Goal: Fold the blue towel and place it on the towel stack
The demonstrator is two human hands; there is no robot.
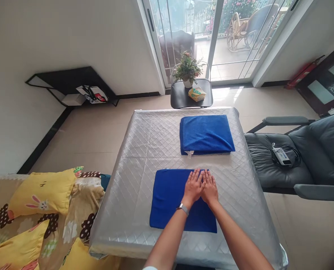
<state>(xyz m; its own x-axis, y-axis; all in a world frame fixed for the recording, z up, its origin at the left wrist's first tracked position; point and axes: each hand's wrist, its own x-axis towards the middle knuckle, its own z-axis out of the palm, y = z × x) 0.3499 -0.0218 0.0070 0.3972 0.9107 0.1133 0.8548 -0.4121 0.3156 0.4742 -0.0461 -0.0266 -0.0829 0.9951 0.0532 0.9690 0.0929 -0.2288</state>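
Observation:
A folded blue towel (167, 198) lies on the silver quilted tablecloth (130, 195) in front of me. My left hand (194, 186) rests flat on its right half, fingers stretched forward, with a grey band around the wrist. Beside it, my right hand (209, 187) also lies flat at the towel's right edge, and the two hands touch at the thumbs. Neither hand grips anything. Farther back on the table sits a thicker folded stack of blue cloth (207, 133), with a white tag showing at its near left corner.
A grey armchair (268, 150) with a white device and cable stands at the right. Behind the table, a black folding chair (176, 97) holds a potted plant (187, 71) and a tissue pack (197, 94). Yellow pillows (45, 191) lie on a sofa at the left.

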